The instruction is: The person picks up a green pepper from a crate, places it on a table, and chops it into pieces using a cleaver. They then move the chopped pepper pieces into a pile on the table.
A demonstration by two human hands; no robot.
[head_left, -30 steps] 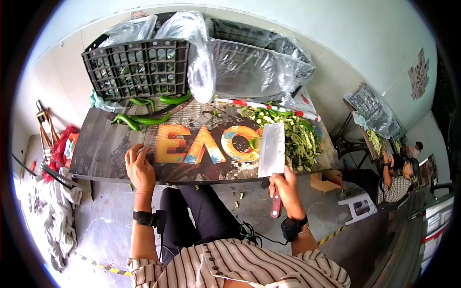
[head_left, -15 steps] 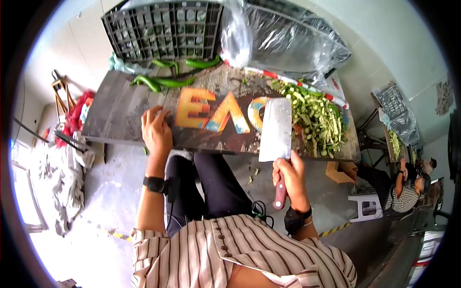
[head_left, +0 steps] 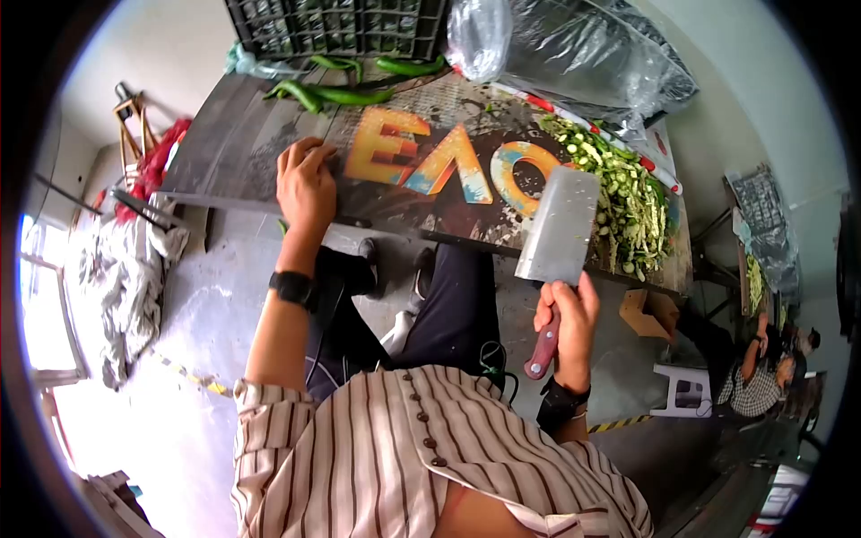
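Note:
My right hand [head_left: 574, 316] is wrapped round the dark red handle of a cleaver [head_left: 563, 224]. Its broad steel blade points away from me, over the table's front edge, left of a heap of chopped green peppers [head_left: 632, 211]. My left hand [head_left: 307, 190] rests on the dark wooden table [head_left: 233, 148] near the front edge, fingers loosely bent and holding nothing. Several whole long green peppers [head_left: 350, 96] lie further back, beyond my left hand. Large orange letters [head_left: 448, 161] are printed on the tabletop between my hands.
A black plastic crate [head_left: 336, 27] and a clear-plastic-lined crate [head_left: 592, 63] stand at the back. A red-and-white strip [head_left: 574, 125] runs behind the chopped heap. At right, a person in a checked shirt [head_left: 752, 394] sits near a white stool [head_left: 683, 390]. A cardboard box [head_left: 647, 314] is below.
The view has shifted, so the table sits higher. The cleaver has moved right relative to the printed letters and tilts more. My legs have parted. My left hand stays on the table.

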